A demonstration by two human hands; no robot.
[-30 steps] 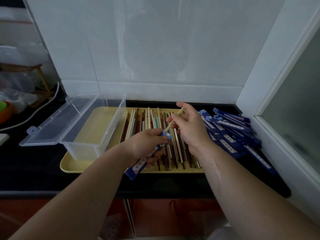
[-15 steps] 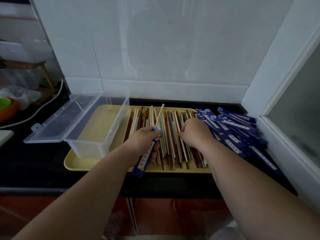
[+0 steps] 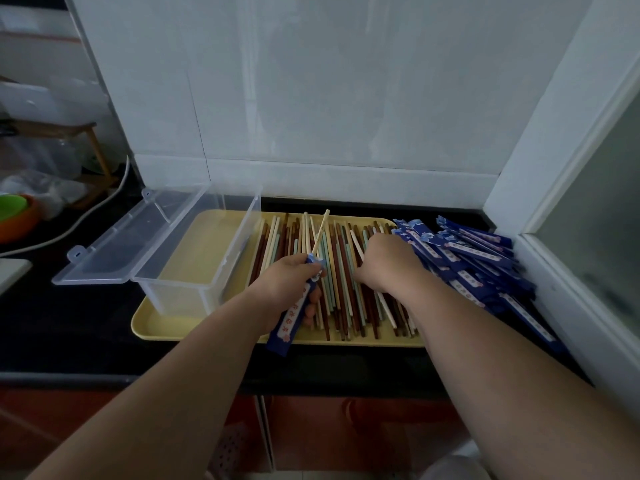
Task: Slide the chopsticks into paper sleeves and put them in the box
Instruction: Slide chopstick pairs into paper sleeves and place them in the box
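Observation:
My left hand (image 3: 289, 282) grips a blue paper sleeve (image 3: 290, 317) with one pale chopstick (image 3: 320, 232) sticking out of its top end. Loose chopsticks (image 3: 341, 271) in brown, cream and light green lie in a row on the yellow tray (image 3: 166, 327). My right hand (image 3: 384, 263) rests knuckles-up on that pile with its fingers curled down among the sticks; whether it holds one is hidden. The clear plastic box (image 3: 204, 268) stands on the tray's left end with its lid (image 3: 117, 244) hinged open to the left.
A heap of blue paper sleeves (image 3: 474, 268) lies right of the tray, against a white window frame (image 3: 561, 258). The black counter (image 3: 69, 327) carries a white cable (image 3: 69, 226) and an orange and green bowl (image 3: 17, 213) at far left. A white tiled wall stands behind.
My right hand let go of the pale chopstick, now standing in the sleeve, and dropped onto the loose pile. My left hand with the sleeve turned more upright.

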